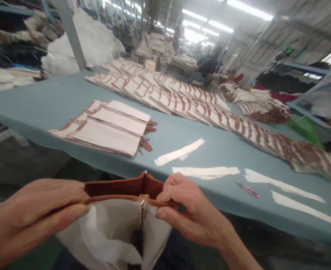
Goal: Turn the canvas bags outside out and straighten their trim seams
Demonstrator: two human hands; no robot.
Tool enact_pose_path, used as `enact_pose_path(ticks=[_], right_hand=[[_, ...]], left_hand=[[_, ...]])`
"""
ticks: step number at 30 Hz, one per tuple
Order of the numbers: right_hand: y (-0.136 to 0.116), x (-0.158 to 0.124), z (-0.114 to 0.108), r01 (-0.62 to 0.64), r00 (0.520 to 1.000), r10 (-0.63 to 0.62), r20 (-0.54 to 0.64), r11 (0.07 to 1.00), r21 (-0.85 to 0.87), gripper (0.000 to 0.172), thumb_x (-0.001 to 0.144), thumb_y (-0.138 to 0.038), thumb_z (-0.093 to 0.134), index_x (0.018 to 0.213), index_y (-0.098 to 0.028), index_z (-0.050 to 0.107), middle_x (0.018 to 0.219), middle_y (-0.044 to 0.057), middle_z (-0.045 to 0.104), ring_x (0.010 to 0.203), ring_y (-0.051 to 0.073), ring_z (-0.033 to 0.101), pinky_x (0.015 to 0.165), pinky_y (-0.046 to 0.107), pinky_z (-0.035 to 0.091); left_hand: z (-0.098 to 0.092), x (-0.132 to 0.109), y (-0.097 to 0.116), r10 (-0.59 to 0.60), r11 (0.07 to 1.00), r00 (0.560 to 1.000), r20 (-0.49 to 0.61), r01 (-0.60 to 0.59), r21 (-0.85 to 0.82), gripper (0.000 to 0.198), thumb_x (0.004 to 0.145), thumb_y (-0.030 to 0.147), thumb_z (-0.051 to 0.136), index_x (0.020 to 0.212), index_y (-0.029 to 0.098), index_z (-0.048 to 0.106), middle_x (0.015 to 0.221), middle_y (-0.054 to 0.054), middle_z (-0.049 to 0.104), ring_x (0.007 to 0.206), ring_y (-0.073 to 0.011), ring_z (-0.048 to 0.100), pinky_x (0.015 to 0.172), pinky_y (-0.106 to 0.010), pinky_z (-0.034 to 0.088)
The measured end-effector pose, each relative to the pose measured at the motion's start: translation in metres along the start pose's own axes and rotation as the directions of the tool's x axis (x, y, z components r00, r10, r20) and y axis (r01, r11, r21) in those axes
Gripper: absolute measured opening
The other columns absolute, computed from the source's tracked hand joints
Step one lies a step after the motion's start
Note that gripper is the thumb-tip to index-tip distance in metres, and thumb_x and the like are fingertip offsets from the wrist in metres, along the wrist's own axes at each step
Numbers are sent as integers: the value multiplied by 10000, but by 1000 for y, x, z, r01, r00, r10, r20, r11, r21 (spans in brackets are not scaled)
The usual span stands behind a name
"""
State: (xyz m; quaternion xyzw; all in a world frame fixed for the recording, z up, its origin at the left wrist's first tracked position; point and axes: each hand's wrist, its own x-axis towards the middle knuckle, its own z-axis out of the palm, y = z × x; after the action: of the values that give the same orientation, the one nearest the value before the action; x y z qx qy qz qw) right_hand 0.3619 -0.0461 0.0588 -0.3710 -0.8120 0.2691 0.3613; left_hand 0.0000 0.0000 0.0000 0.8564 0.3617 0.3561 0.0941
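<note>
Over my lap I hold a cream fabric piece point(116, 215) with a brown band along its upper edge, sewn into an open tube or pouch. My left hand point(38, 213) pinches the band at its left end, thumb in front. At the right, near a vertical seam, my right hand point(189, 208) grips the same band between thumb and fingers. A thin white sheet point(100, 240) hangs at the front of the piece. What the pouch looks like lower down is hidden or blurred.
The blue-green table point(41, 93) bears stacked cream pieces point(109, 127), long overlapping rows point(165, 93), white strips point(204, 171) and a pink-handled small tool point(247, 189). A metal post point(72, 35) rises at the table's left. A person point(207, 65) is farther back.
</note>
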Motion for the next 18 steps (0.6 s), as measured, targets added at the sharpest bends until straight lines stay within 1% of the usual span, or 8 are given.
enact_pose_path(ticks=[3, 4, 6, 7, 10, 12, 14, 18], right_hand=[[-16, 10, -18, -33, 999, 31, 35, 998, 58, 423, 1218, -518, 659, 963, -215, 808, 772, -5, 693, 733, 164, 568, 795, 314, 492], [-19, 13, -21, -41, 998, 37, 41, 995, 93, 452, 1211, -542, 663, 933, -214, 804, 743, -15, 665, 703, 156, 544, 754, 301, 478], [-18, 17, -21, -78, 996, 67, 64, 979, 187, 529, 1187, -627, 666, 877, -214, 784, 695, -27, 611, 665, 148, 508, 679, 287, 444], [-16, 18, -20, -108, 992, 90, 83, 966, 237, 572, 1168, -687, 662, 865, -215, 772, 693, -26, 603, 662, 149, 504, 657, 285, 434], [-6, 17, -13, -212, 975, 171, 143, 910, 356, 671, 1093, -837, 658, 849, -216, 732, 755, -4, 644, 686, 153, 521, 633, 283, 430], [0, 13, -10, -249, 967, 206, 147, 874, 416, 662, 1066, -831, 709, 830, -212, 706, 779, -8, 639, 675, 138, 493, 614, 274, 406], [5, 8, -9, -261, 965, 221, 139, 847, 464, 617, 1061, -766, 768, 814, -206, 697, 749, -29, 596, 647, 120, 449, 590, 264, 364], [14, 3, -7, -304, 953, 261, 157, 830, 468, 618, 1071, -759, 761, 817, -198, 709, 736, -21, 610, 637, 119, 467, 578, 263, 349]], left_hand=[[-14, 29, 9, 94, 995, 995, 37, -95, 18, 280, 1199, 339, 561, 1281, 329, 828, 1295, 95, 857, 1233, -121, 782, 1218, -145, 461], [-15, 40, 15, 142, 990, 988, 68, -143, 10, 281, 1212, 372, 565, 1336, 322, 812, 1346, 79, 853, 1287, -138, 775, 1260, -173, 457], [-14, 61, 30, 253, 967, 952, 171, -244, -71, 276, 1195, 460, 625, 1359, 297, 777, 1304, 27, 864, 1233, -177, 800, 1169, -213, 577], [-12, 71, 39, 280, 958, 936, 215, -257, -130, 266, 1175, 435, 654, 1373, 295, 764, 1306, 10, 867, 1222, -184, 810, 1133, -216, 609], [0, 94, 62, 225, 938, 943, 244, -142, -317, 263, 1058, 218, 632, 1242, 324, 788, 1218, 37, 879, 1174, -162, 820, 1073, -179, 617], [7, 103, 73, 168, 908, 940, 297, -30, -418, 313, 931, 156, 639, 1138, 323, 805, 1132, 62, 879, 1088, -147, 830, 1008, -155, 615], [12, 107, 80, 114, 882, 916, 384, 84, -463, 281, 870, 165, 652, 1047, 310, 816, 1034, 75, 866, 968, -136, 823, 903, -146, 610], [19, 114, 86, 14, 863, 863, 506, 245, -442, 209, 895, 249, 611, 929, 286, 814, 906, 71, 835, 846, -146, 766, 766, -190, 561]])
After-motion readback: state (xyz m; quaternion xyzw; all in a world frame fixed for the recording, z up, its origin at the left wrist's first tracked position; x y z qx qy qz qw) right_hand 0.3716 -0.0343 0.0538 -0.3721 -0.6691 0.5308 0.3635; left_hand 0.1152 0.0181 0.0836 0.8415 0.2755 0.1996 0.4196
